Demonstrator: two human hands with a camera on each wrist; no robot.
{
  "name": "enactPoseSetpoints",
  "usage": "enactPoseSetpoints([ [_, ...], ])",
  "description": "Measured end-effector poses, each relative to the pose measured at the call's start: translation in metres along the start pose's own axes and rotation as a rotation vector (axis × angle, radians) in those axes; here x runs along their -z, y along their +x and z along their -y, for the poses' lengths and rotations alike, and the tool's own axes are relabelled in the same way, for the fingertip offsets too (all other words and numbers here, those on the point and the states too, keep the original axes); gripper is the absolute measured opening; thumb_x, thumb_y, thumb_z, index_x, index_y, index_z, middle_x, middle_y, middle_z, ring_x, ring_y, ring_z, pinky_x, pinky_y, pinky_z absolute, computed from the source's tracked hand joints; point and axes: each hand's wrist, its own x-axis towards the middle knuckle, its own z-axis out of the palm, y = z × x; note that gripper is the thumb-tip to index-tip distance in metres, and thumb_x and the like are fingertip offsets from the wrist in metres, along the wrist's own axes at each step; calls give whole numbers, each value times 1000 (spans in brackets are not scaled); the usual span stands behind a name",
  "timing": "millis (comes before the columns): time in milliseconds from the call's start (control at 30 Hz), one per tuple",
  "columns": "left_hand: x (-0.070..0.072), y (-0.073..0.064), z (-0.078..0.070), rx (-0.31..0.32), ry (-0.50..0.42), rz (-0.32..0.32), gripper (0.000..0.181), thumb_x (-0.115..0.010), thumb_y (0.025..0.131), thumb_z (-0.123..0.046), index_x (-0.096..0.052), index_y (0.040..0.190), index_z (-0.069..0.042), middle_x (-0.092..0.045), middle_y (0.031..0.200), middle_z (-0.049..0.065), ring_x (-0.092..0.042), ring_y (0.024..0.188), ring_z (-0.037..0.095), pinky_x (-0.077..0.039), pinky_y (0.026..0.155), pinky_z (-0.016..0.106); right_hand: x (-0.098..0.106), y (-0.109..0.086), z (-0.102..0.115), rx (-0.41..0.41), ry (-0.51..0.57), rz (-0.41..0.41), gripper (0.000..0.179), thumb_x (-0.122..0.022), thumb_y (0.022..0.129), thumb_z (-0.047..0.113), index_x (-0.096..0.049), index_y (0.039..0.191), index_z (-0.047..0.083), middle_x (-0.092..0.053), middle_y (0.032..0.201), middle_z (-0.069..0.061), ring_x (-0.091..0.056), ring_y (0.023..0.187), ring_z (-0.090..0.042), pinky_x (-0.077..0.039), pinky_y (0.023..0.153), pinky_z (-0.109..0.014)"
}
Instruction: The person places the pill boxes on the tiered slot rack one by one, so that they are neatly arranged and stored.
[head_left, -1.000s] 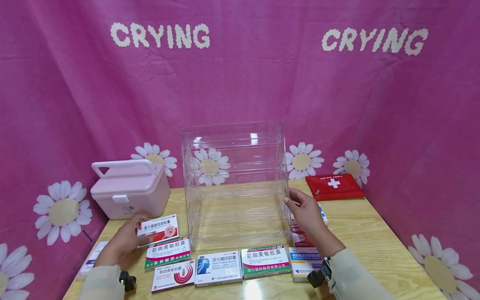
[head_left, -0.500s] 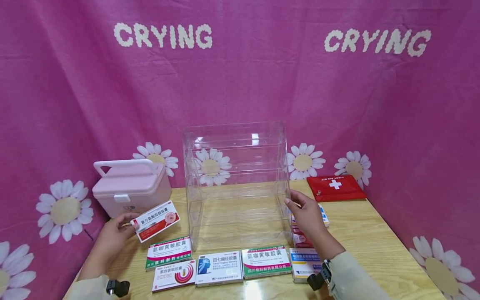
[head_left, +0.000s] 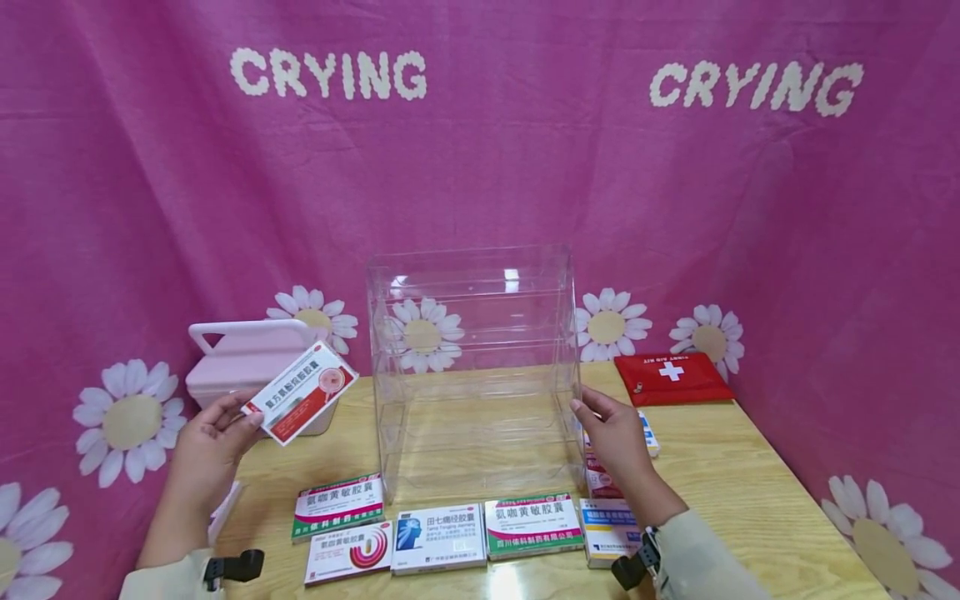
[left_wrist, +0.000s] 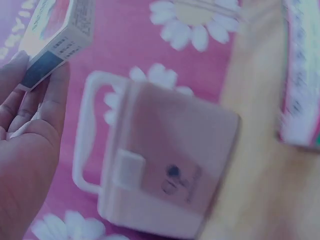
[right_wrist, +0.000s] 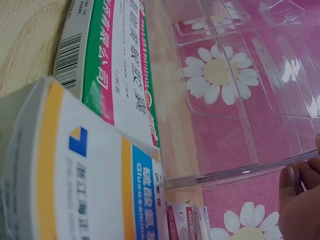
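My left hand pinches one end of a white and red medicine box between thumb and fingers. The box is raised and tilted, overlapping the pink lidded case in the head view. In the left wrist view, a side of the medicine box shows above the fingers. My right hand grips the right side edge of a clear plastic tiered rack, which stands upright mid-table. Fingertips at the edge of the rack also show in the right wrist view.
Several medicine boxes, including a blue and white head-picture box, lie along the front. More boxes sit by my right wrist. The pink case is back left; a red first aid pouch lies back right. A pink curtain hangs behind.
My left hand has lifted the white and red medicine box off the table, raising it and tilting its far end upward. The right hand has stayed at the rack's edge.
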Motion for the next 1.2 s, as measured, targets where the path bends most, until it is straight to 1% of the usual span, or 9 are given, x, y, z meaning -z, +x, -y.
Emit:
enactPoseSetpoints([
  [100,-14,8,-15,-38,14,5,32,-70,104,0,-69,135,-10,-76,114,-16,-72,103,-2,-63,85,15,1,-1,-1,-3,-4,-10,48,-67,110,32,-61,157,23,-60,161,-7,-54,152,-34,-55,113,-45],
  [233,-38,21,-34,-90,104,10,35,-73,103,-3,-68,138,-6,-76,112,-17,-70,99,-1,-61,80,12,2,0,-1,-10,4,-17,47,-67,110,32,-62,156,22,-61,160,-7,-56,150,-33,-55,113,-45],
  [467,-88,49,-68,-197,194,57,36,-77,100,-1,-70,135,1,-77,103,-20,-68,91,-1,-59,81,9,-1,1,0,-19,3,-18,48,-68,110,34,-63,156,23,-61,161,-7,-51,154,-33,-55,115,-47],
  [600,-118,67,-86,-225,272,103,40,-77,102,-8,-67,140,1,-75,102,-20,-68,90,2,-58,76,10,1,1,1,2,1,-18,48,-69,109,34,-64,155,21,-63,159,-7,-52,154,-33,-55,115,-47],
  [700,-141,80,-97,-216,321,127,40,-77,103,-11,-68,141,-2,-78,109,-6,-71,94,5,-59,75,12,3,1,2,16,-18,-23,48,-70,108,36,-65,153,20,-65,156,-8,-56,150,-32,-56,114,-47],
  [833,-170,93,-107,-178,361,147,39,-76,103,-11,-69,141,-7,-78,127,14,-73,105,9,-60,83,13,6,0,3,17,-52,-32,49,-72,106,39,-67,151,21,-67,153,-8,-58,147,-32,-59,111,-46],
  [867,-177,96,-108,-168,360,154,39,-76,103,-11,-69,141,-7,-77,129,16,-73,108,11,-60,85,13,7,0,3,14,-57,-33,49,-73,106,40,-68,151,21,-68,153,-8,-59,146,-32,-60,111,-45],
  [1033,-211,107,-110,-165,329,172,37,-75,104,-8,-70,140,-7,-77,133,16,-74,119,25,-59,82,14,8,0,4,-15,-53,-33,48,-74,105,40,-69,149,22,-69,150,-6,-62,143,-30,-62,108,-42],
  [1200,-240,117,-109,-193,290,147,34,-74,104,-6,-71,137,-6,-77,131,18,-74,120,27,-61,89,21,6,0,3,-23,-21,-36,46,-74,105,36,-69,148,20,-70,149,-8,-62,142,-30,-62,109,-43],
])
